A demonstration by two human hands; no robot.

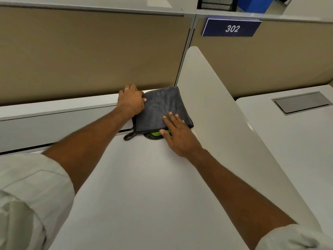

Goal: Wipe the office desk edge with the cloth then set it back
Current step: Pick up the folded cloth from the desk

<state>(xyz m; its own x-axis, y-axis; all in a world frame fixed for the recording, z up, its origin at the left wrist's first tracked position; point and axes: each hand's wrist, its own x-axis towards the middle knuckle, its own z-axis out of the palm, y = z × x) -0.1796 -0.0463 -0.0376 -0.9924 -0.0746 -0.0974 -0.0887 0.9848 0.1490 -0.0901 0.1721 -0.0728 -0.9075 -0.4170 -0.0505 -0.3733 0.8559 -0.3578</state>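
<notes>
A folded dark grey cloth (161, 107) with a black hanging loop lies flat at the back right corner of the white desk (144, 186), against the beige partition. A green and black layer shows under its near edge. My left hand (131, 100) rests at the cloth's left side, its thumb touching that edge. My right hand (177, 133) lies flat on the cloth's near right corner, fingers spread.
A raised white ledge (59, 107) runs along the back of the desk under the beige partition (90, 56). A white divider panel (216, 114) slopes down on the right. Beyond it is a neighbouring desk with a grey cable hatch (301, 102) and a blue sign reading 302 (231, 28).
</notes>
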